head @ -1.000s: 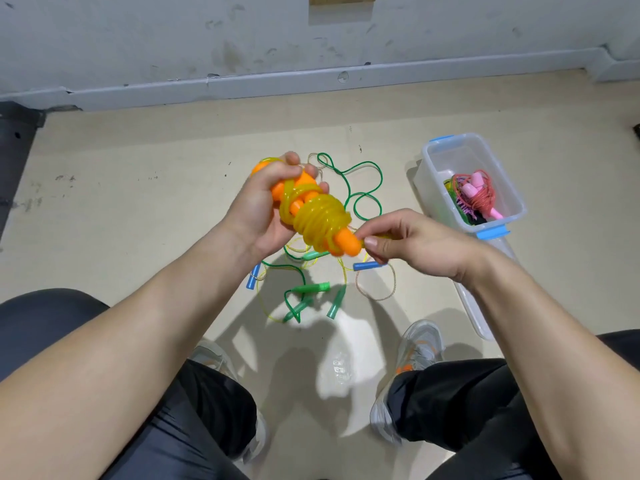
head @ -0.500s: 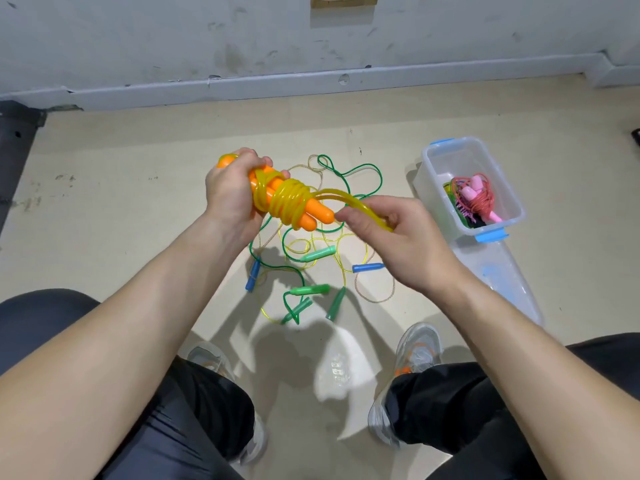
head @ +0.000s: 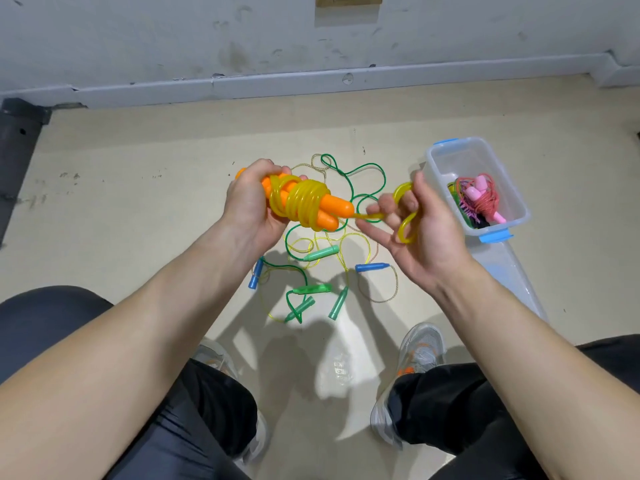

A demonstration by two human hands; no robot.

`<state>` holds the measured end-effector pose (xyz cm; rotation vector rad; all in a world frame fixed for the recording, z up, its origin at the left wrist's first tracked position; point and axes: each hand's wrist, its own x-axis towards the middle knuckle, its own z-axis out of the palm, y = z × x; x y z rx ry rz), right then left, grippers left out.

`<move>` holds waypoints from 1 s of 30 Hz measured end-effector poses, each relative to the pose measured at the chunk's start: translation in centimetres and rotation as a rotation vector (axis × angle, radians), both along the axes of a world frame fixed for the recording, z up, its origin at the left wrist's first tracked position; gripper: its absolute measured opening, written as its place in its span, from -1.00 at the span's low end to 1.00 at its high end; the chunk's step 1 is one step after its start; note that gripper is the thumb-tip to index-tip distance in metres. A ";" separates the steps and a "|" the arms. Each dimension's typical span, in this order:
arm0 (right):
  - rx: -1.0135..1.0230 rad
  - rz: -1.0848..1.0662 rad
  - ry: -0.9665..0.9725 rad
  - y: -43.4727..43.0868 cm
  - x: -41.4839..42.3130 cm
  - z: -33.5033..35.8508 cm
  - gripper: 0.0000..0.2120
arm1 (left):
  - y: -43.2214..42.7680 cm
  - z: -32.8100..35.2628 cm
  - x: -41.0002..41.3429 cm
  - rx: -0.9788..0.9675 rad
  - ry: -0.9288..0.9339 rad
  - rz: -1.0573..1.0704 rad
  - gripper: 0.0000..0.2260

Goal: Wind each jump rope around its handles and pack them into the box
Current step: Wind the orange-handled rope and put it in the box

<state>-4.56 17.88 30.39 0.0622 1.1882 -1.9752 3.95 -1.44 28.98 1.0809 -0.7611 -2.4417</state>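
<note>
Left hand [head: 249, 202]: grip closed tight around the butt ends of the two orange handles [head: 332, 207], which are smooth, glossy, tapered plastic, lying side by side with their rounded tips pointing right. The yellow cord [head: 304, 202] is translucent, thick, rubbery tubing, wound in several stacked turns around the middle of both handles, just past the left fingers. The last free length leaves the coil near the handle tips and runs right, nearly taut, to the right hand [head: 426, 237]. The right grip is narrow, with fingers curled through a loose loop of that cord, which curves over the knuckles and back down across the palm side. Both hands are in the air above the floor [head: 138, 202], which is beige, matte and scuffed. Directly below them lies a tangle of thin ropes, including a green rope [head: 349, 174] and pale yellow and speckled strands, with small ribbed green handles [head: 322, 252] and blue handles [head: 372, 267] scattered through it. The box [head: 512, 188] is clear, rectangular plastic with blue clips. It sits on the floor just right of the right hand and contains a pink bundle [head: 479, 199] wound with red cord, plus darker items underneath that are too small to tell. The clear lid [head: 512, 271] lies flat beside the near end of the box.
</note>
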 end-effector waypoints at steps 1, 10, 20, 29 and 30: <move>0.097 0.000 0.041 -0.3 0.2 -0.6 -0.56 | 0.0 0.0 0.0 0.018 -0.009 0.011 -0.56; 0.640 0.225 0.654 -2.0 3.4 -4.4 -0.53 | 0.8 -0.2 -0.1 0.006 -0.104 0.044 -0.80; 0.381 0.622 0.656 -1.9 4.2 -3.1 -0.71 | -0.2 -0.6 -0.2 -0.025 -0.159 0.111 -0.97; 0.453 0.574 0.958 -1.2 3.7 0.2 -0.62 | -0.4 -0.2 -0.2 -0.086 -0.145 0.105 -0.96; 0.456 0.554 0.963 -1.2 3.7 0.4 -0.63 | -0.3 -0.2 -0.2 -0.091 -0.141 0.097 -0.97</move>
